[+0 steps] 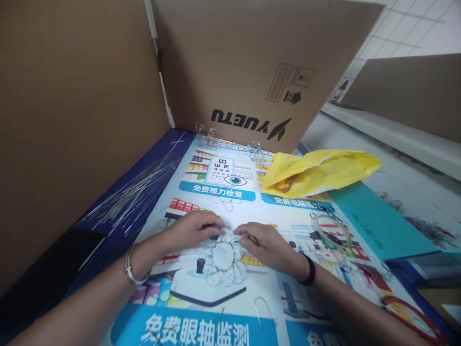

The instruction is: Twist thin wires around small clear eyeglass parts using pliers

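Observation:
A flower-shaped ring of thin wire loops (224, 278) lies on the printed poster, between and just below my two hands. My left hand (194, 229), with a silver bangle at the wrist, is closed in a pinch at the upper left of the ring. Opposite it, my right hand (268, 244), with a black band, pinches at the upper right edge. Both sets of fingertips appear to be on the wire, though its fine strands are hard to make out there. A loose bent wire (227, 203) lies just beyond the hands.
Cardboard panels (230, 62) stand at the back and left. Straight wires (133, 192) lie on the blue cloth at left, near a dark flat object (54, 274). At right are a yellow bag (324, 170), a teal sheet (382, 221) and a roll (333, 230).

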`<state>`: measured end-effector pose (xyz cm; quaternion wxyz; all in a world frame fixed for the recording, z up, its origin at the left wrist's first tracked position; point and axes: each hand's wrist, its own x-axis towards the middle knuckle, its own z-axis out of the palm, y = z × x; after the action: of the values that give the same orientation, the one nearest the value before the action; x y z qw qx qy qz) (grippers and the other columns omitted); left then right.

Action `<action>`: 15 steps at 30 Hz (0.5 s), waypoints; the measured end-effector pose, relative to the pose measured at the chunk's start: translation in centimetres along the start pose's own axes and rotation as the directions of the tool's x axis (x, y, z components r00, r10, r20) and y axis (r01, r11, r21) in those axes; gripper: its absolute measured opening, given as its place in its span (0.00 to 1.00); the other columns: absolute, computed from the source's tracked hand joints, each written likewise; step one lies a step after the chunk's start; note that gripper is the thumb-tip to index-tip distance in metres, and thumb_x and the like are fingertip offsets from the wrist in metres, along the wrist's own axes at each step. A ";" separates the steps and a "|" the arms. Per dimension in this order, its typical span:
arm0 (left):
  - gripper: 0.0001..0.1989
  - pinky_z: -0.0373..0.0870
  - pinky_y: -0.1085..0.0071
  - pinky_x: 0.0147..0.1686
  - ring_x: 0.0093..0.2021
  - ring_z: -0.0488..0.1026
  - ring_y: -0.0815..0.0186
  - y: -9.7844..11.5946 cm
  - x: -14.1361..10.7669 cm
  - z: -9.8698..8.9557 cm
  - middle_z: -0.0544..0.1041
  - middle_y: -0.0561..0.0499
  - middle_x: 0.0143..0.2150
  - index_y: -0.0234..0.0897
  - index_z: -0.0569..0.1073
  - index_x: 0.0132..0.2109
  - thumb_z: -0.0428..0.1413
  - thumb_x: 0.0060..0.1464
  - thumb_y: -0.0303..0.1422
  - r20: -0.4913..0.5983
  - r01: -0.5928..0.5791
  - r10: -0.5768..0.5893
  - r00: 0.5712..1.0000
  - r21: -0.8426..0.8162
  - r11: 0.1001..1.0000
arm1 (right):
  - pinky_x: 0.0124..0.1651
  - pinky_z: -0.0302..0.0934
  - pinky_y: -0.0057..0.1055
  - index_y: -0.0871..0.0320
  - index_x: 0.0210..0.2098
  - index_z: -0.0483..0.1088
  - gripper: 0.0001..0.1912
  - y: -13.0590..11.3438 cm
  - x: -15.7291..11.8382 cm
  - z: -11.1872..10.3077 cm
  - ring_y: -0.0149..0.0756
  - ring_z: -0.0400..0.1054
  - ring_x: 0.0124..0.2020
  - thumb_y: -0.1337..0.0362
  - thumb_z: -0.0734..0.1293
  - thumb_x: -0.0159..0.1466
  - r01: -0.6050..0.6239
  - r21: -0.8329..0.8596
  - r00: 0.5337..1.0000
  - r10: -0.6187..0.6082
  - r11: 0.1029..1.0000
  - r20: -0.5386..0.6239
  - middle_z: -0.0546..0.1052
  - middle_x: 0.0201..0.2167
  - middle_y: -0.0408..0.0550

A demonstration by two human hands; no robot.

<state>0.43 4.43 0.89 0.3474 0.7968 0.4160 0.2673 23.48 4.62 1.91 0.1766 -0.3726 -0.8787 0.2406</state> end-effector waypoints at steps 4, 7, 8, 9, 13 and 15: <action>0.10 0.67 0.73 0.37 0.37 0.72 0.69 0.0 0.0 0.1 0.77 0.52 0.37 0.37 0.74 0.42 0.51 0.53 0.30 0.007 0.068 -0.068 0.998 -0.115 0.991 | 0.42 0.60 0.29 0.56 0.43 0.69 0.12 0.5 -0.2 -1.7 0.32 0.67 0.39 0.64 0.59 0.62 0.018 -0.124 0.999 -0.022 0.992 -0.034 0.74 0.37 0.47; 0.09 0.67 0.73 0.36 0.35 0.72 0.69 0.1 0.1 0.1 0.76 0.52 0.34 0.36 0.74 0.40 0.52 0.52 0.31 -0.015 0.091 -0.094 0.995 -0.140 0.986 | 0.49 0.57 0.37 0.55 0.49 0.67 0.19 1.0 -0.6 -3.3 0.39 0.63 0.46 0.60 0.64 0.57 0.074 -0.291 0.997 -0.066 0.954 0.038 0.71 0.44 0.51; 0.07 0.67 0.73 0.35 0.34 0.71 0.69 0.2 0.2 0.1 0.76 0.52 0.33 0.35 0.74 0.37 0.53 0.52 0.30 -0.025 0.093 -0.097 0.995 -0.135 0.986 | 0.49 0.57 0.39 0.55 0.51 0.65 0.24 1.1 -0.7 -3.6 0.42 0.62 0.47 0.58 0.67 0.55 0.087 -0.325 0.994 -0.061 0.942 0.089 0.70 0.46 0.52; 0.06 0.66 0.73 0.35 0.33 0.71 0.69 0.2 0.2 0.0 0.76 0.52 0.32 0.34 0.74 0.35 0.54 0.51 0.30 -0.030 0.090 -0.095 0.995 -0.128 0.988 | 0.48 0.57 0.40 0.55 0.52 0.64 0.28 1.3 -0.8 -3.9 0.44 0.61 0.48 0.57 0.69 0.52 0.097 -0.349 0.989 -0.051 0.932 0.138 0.69 0.47 0.53; 0.04 0.65 0.74 0.35 0.32 0.70 0.69 0.4 0.3 -0.2 0.75 0.52 0.30 0.34 0.74 0.31 0.54 0.50 0.29 -0.017 0.051 -0.053 0.998 -0.100 0.994 | 0.46 0.57 0.40 0.53 0.52 0.64 0.29 1.4 -1.0 -4.0 0.45 0.61 0.46 0.58 0.69 0.51 0.101 -0.401 0.971 -0.002 0.911 0.240 0.68 0.47 0.53; 0.05 0.64 0.74 0.34 0.32 0.70 0.70 0.5 0.3 -0.3 0.75 0.53 0.29 0.34 0.73 0.30 0.54 0.51 0.29 -0.010 0.031 -0.032 0.999 -0.093 0.995 | 0.45 0.57 0.39 0.53 0.52 0.64 0.26 1.3 -0.9 -3.9 0.43 0.61 0.46 0.61 0.68 0.53 0.103 -0.420 0.969 0.006 0.902 0.249 0.68 0.45 0.53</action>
<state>0.58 4.60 1.49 0.3858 0.7715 0.4176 0.2856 26.78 5.88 4.31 -0.0131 -0.3478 -0.9340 0.0806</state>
